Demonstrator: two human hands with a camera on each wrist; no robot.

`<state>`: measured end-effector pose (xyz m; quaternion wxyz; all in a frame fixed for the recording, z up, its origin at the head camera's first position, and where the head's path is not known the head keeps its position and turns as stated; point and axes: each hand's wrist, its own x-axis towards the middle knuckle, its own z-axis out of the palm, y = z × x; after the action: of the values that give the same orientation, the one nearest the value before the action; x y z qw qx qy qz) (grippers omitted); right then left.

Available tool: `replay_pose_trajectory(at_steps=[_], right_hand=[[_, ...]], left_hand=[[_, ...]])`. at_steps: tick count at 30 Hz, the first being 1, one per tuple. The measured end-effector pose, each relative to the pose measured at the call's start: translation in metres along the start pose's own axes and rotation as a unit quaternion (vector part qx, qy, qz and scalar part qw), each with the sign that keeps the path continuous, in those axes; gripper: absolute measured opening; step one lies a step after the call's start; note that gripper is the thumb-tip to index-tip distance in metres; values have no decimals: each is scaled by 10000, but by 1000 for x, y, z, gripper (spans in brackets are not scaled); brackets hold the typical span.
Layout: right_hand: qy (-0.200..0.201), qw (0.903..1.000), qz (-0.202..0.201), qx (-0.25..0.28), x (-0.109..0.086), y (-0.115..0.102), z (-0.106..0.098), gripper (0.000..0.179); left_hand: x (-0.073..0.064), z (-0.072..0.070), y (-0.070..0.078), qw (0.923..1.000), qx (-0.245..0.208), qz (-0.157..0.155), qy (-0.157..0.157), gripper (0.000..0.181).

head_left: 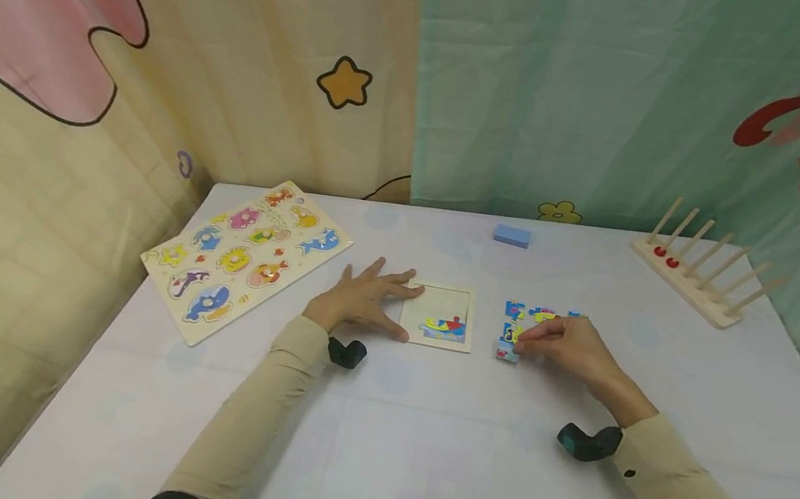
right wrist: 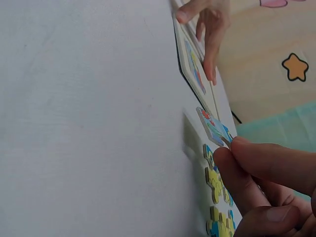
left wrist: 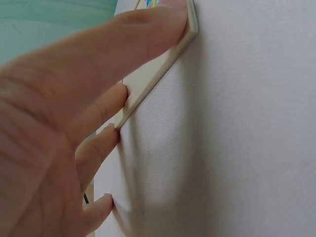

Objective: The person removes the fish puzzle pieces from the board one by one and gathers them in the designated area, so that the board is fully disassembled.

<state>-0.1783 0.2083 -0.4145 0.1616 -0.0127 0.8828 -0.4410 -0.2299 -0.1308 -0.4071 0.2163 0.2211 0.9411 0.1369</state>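
My left hand point(head_left: 366, 302) lies with spread fingers at the left side of a small wooden puzzle frame point(head_left: 440, 286), thumb and fingertips touching its edge. Inside the frame, joined puzzle pieces point(head_left: 444, 329) in blue, yellow and red fill the lower right part. My right hand point(head_left: 575, 350) pinches a puzzle piece point(right wrist: 211, 126) between thumb and forefinger. In the right wrist view this piece, blue with a red figure, is raised off the table. Several loose puzzle pieces point(right wrist: 214, 184) lie below and beside the right hand, partly hidden by it in the head view.
A wooden peg puzzle board point(head_left: 248, 264) with sea animals lies at the left. Towards the back is a blue block point(head_left: 511, 236). A wooden rack of pegs point(head_left: 688, 281) with red beads stands at the back right. Printed curtains point(head_left: 480, 85) hang behind the table.
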Motion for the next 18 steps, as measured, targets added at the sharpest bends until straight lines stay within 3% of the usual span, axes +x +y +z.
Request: replay_pose_trajectory(at_steps=[9,18], right_hand=[[-132,9995,-182,-240,-7,6,0,24],[154,9956,-384,-842,-10,4,5,18]], left_hand=[[0,2,-3,10000,-82,15,-35,90],[0,0,-1,10000,-14,23,-28,90]])
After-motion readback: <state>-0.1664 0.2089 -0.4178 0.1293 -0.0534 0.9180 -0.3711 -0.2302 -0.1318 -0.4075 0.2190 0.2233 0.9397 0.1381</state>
